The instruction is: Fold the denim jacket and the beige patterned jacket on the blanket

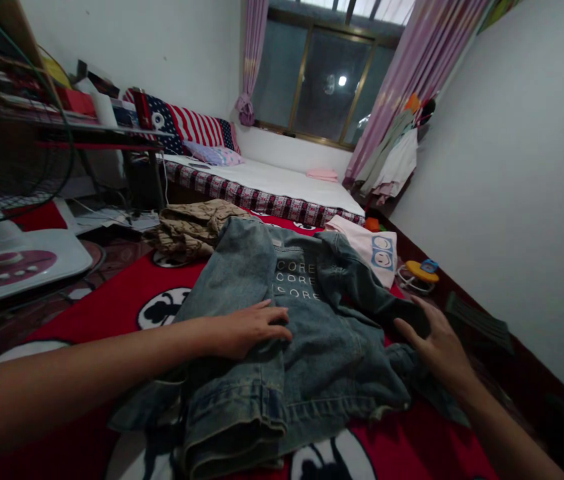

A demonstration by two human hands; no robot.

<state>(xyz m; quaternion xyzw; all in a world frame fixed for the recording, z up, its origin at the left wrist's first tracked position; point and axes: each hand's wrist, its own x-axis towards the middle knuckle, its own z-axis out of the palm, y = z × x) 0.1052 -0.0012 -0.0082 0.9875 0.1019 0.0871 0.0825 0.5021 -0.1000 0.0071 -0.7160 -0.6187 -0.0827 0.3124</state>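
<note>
head view: denim jacket [322, 340] lies spread on the red blanket [102, 313], near centre, hem toward the near side, pale "core" lettering at the far end. its left sleeve runs down the left side, cuff opening at the near end. left hand [247, 330] rests palm down on that left part; fingers extended, thumb a bit apart, nothing gripped. right hand [439, 343] is at the end of the right sleeve, thumb and fingers apart with sleeve fabric between them; can't tell if it's gripped or just touched. tan patterned garment [197, 223] is bunched at the far left, just beside the jacket. light pink garment [357, 237] with blue smiley patches lies at the far right, behind the right sleeve. fan [9, 260] well to the left, white bed [282, 175] beyond the blanket, under the window [332, 80].
</note>
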